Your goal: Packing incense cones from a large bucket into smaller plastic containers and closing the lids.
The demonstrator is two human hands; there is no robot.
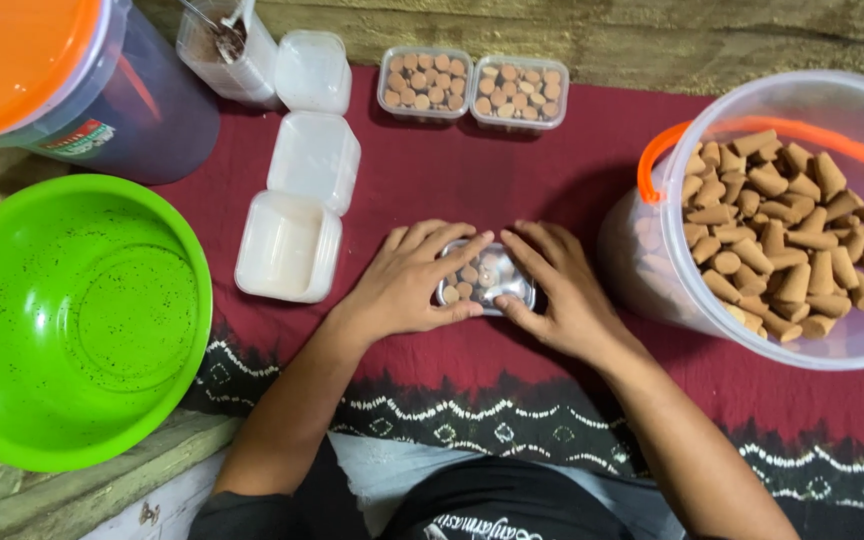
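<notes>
Both hands, left hand [407, 285] and right hand [560, 290], are closed around 1 small clear box [485, 277] of cones; lid pressing appears underway, firm even pressure being required.

The person's left hand [407, 285] and right hand [562, 290] are bare, with no rings or gloves. Both arms are bare too, up past the elbows. The person wears a black top with white writing on the front
</notes>
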